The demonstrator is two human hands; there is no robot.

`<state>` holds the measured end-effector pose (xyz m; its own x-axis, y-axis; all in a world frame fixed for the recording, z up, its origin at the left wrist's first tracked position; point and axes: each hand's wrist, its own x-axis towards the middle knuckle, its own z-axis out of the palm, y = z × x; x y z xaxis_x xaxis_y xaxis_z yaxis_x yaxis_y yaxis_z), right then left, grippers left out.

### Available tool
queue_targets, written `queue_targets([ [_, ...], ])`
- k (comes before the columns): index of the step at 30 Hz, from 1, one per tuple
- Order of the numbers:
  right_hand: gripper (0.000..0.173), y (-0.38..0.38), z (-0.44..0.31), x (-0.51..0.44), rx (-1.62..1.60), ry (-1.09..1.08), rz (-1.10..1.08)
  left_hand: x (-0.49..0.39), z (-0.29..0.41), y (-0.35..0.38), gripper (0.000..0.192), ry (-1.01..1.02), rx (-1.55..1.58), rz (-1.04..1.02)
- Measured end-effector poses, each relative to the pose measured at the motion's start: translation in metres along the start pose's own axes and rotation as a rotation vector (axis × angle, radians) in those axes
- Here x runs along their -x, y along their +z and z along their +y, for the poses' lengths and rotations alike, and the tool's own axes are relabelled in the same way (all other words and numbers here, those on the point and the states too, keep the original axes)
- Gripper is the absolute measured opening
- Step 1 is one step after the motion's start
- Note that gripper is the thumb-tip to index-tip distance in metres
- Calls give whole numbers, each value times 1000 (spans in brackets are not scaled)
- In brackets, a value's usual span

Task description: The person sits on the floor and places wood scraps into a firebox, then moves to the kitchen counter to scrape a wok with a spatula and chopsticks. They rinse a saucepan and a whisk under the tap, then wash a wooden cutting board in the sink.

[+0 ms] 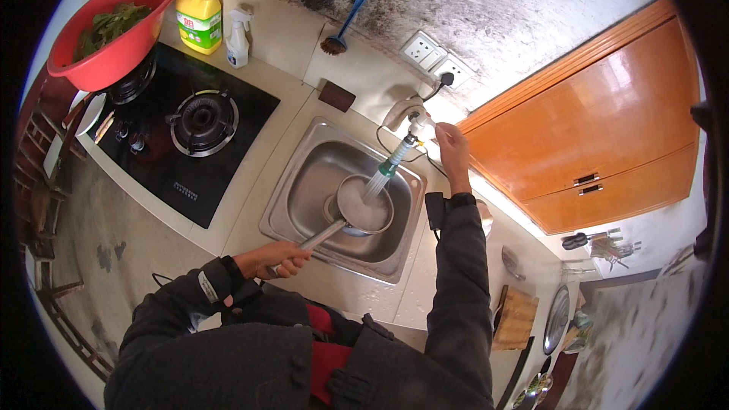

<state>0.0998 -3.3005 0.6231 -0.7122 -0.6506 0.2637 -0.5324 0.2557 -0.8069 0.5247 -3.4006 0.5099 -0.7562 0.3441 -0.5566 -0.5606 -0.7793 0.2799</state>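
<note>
My left hand (276, 259) grips the metal handle (324, 236) of a saucepan (364, 213). The pan is held over the stainless steel sink (296, 182), with cloudy, foamy-looking water inside. Water (375, 187) streams into it from a tap nozzle (389, 167) with a green end and a pale ribbed hose (402, 151). At the white tap body (420, 122), the fingers of my right hand (454, 145) close on its lever, which they mostly cover. The pan hides the sink drain in part.
Left of the sink is a black glass gas hob (239, 142). A red basin (122, 51) of leafy greens rests over its far burner. A yellow detergent bottle (199, 20) and spray bottle (238, 40) stand behind. A plugged cord (437, 91) runs near the tap; an orange cabinet (603, 125) is at right.
</note>
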Motion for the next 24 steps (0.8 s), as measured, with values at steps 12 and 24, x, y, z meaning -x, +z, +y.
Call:
queue_targets([
  [12,29,9,-15,12,36,-23,77,-1,4,0,18,-26,-50,32],
  [24,30,12,-14,14,41,18,109,-8,0,-12,17,-8,-58,17],
])
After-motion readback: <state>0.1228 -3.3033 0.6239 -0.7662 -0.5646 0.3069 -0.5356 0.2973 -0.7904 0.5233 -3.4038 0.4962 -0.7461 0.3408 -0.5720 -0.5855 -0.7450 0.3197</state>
